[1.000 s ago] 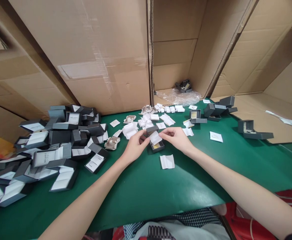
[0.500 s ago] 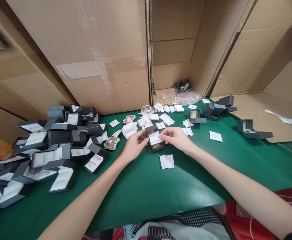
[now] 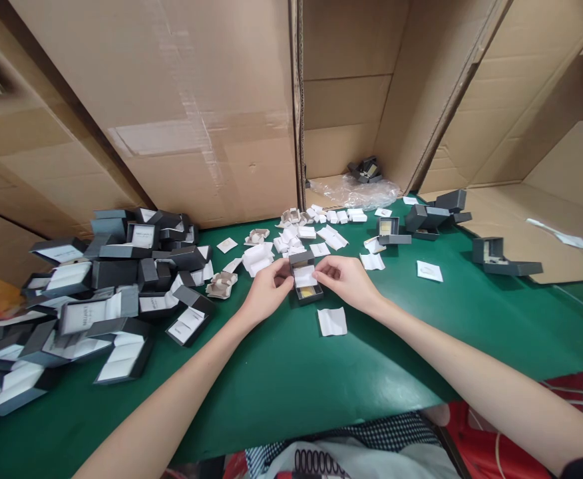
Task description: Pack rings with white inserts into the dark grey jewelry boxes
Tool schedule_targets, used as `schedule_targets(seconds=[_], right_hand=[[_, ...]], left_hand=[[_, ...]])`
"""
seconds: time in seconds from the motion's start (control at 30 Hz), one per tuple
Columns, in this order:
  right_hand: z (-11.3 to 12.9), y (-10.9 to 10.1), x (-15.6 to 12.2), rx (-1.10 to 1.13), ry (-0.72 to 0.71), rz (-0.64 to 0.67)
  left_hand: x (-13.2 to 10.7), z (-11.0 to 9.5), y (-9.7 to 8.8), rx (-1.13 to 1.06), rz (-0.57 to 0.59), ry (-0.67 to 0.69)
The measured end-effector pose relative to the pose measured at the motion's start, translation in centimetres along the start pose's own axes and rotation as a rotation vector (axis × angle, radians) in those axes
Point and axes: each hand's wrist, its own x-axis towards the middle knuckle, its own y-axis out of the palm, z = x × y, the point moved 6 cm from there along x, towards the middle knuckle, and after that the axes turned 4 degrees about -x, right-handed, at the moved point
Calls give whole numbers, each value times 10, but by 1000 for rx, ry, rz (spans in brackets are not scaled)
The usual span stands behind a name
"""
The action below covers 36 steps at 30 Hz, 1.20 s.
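White paper (image 3: 305, 276) sits in an open dark box (image 3: 309, 294) at the middle of the green table (image 3: 271, 386), pinched at its right edge by the right hand (image 3: 350, 281), the left hand (image 3: 266, 291) gripping the box's left side, a creased sheet (image 3: 332, 322) lying nearer.

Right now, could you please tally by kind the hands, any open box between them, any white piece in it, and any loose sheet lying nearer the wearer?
Hands: 2 (left hand, right hand)
Open dark box: 1
White piece in it: 1
Loose white sheet: 1
Total: 5
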Motion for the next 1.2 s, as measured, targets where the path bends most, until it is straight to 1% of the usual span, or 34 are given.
schedule_targets(seconds=[0.2,0.5,0.63,0.83,1.03,1.1,1.2], right_hand=[[0,3,1,-26,-35,-8],[-1,7,1,-60,-2,-11],[-1,9,2,-64,20,-7],[2,12,-2,-71,-4,-28],[7,13,-5,-197,-108,-57],[10,12,-5,-252,-185,-43],[19,13,-9,-349,-346,42]], left_hand=[[-1,-7,0,46,0,-2],[-5,-16,4,210,-3,-3],[-6,-16,9,232,5,19],[-7,-16,11,218,-3,22],[-7,-18,11,232,-30,47],[-7,-17,11,243,-26,47],[-7,-16,11,256,-29,37]])
